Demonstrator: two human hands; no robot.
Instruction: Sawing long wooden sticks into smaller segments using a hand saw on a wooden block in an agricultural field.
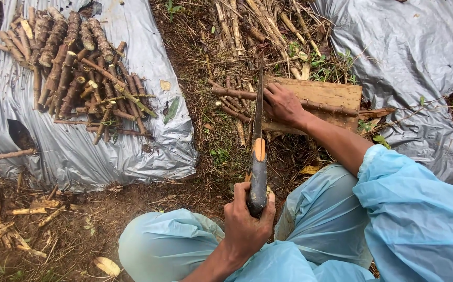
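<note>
My left hand (247, 224) grips the dark handle of a hand saw (258, 172) with an orange patch. Its narrow blade points away from me and rests across a long brown stem (331, 108). That stem lies sideways on a flat wooden board (336, 94) on the ground. My right hand (284, 104) presses down on the stem just right of the blade. Short cut stem pieces (231, 112) lie left of the board. Both my arms and knees are in light blue rainwear.
A pile of cut stem pieces (80, 68) sits on a silver plastic sheet (54, 151) at the left. Another silver sheet (409, 52) covers the right. Dry stalks (258, 26) lie beyond the board. Bare soil and scraps (18, 230) are at lower left.
</note>
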